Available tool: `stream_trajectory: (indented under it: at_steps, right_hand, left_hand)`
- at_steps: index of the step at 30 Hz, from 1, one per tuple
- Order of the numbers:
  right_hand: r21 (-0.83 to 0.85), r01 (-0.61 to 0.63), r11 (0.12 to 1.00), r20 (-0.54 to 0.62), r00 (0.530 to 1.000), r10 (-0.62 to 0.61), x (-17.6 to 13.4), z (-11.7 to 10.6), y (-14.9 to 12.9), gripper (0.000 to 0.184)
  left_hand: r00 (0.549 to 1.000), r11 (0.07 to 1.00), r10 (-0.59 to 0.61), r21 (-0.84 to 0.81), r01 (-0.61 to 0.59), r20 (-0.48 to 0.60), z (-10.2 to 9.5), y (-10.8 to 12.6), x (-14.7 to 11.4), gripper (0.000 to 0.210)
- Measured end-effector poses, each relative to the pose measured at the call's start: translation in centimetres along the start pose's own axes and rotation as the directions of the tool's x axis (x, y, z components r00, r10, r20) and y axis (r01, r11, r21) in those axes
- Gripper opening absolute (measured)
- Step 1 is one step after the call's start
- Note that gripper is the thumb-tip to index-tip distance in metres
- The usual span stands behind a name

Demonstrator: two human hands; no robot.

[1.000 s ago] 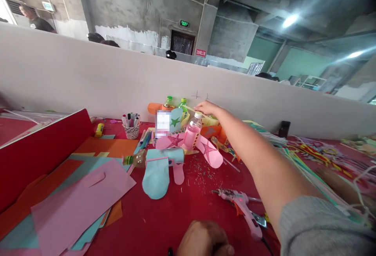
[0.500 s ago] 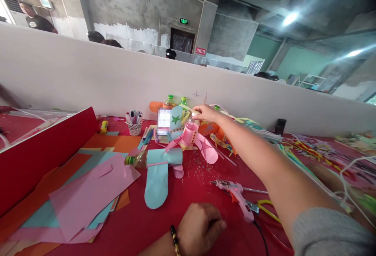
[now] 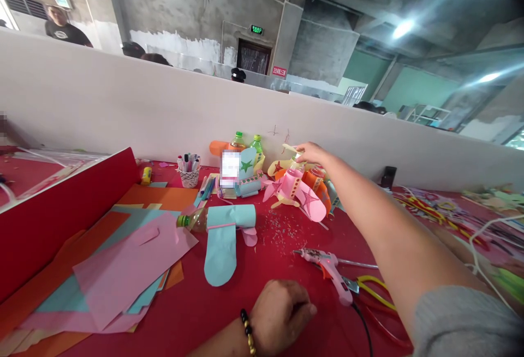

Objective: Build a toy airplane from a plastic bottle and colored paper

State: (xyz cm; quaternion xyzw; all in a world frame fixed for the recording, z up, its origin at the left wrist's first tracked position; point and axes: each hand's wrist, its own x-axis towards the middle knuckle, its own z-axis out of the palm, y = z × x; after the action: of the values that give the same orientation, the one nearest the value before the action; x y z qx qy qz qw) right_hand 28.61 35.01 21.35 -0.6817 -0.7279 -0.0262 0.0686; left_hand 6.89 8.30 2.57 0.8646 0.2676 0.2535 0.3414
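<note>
My right hand (image 3: 313,153) reaches across the table, its fingers closed around the neck of a bottle airplane (image 3: 291,185) wrapped in pink paper. The plane has pink wings with a star and a pale yellow strip at its top. My left hand (image 3: 280,310), with a beaded bracelet at the wrist, rests loosely fisted on the red tabletop, nothing visible in it. Ahead of it lies a bottle (image 3: 231,218) wrapped in light blue paper with a green cap. An orange-wrapped bottle (image 3: 315,179) stands just behind the pink plane.
A pink glue gun (image 3: 327,264) and pliers (image 3: 374,291) lie beneath my right forearm. Coloured paper sheets (image 3: 131,269) cover the left side. At the back are a pen cup (image 3: 189,177), green-capped bottles (image 3: 256,147) and a white partition (image 3: 164,111). Pipe cleaners (image 3: 434,209) lie right.
My right hand has moved right with the pink bottle airplane, setting it beside the orange-wrapped one. My left hand has stayed almost in place. A person behind the partition has shifted slightly right.
</note>
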Motion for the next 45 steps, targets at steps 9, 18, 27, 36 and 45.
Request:
stream_trajectory:
  at_steps: [9,18,27,36,45]
  right_hand:
    - [-0.29,0.332,0.897,-0.18,0.902,-0.392,-1.6,0.0,-7.4,0.062]
    - [-0.344,0.686,0.641,0.134,0.712,-0.69,-2.6,9.1,-15.3,0.034]
    - [-0.352,0.707,0.613,0.131,0.686,-0.715,-1.1,13.9,-17.1,0.034]
    - [-0.292,0.668,0.684,0.107,0.734,-0.671,-2.2,14.5,-16.2,0.034]
    - [-0.041,0.153,0.987,-0.147,0.976,-0.158,1.9,8.7,-12.0,0.065]
  left_hand:
    - [1.0,1.0,-0.008,-0.019,0.008,0.003,0.0,0.2,0.0,0.022]
    - [0.999,0.999,0.044,-0.011,-0.044,-0.003,-0.1,0.2,0.1,0.021]
    - [0.997,0.997,0.072,0.005,-0.072,-0.02,0.1,-0.3,0.1,0.019]
    - [0.997,0.997,0.074,0.008,-0.074,-0.012,-0.1,-0.1,0.2,0.023]
    - [0.995,0.995,0.095,0.001,-0.095,-0.032,0.0,0.0,0.0,0.023]
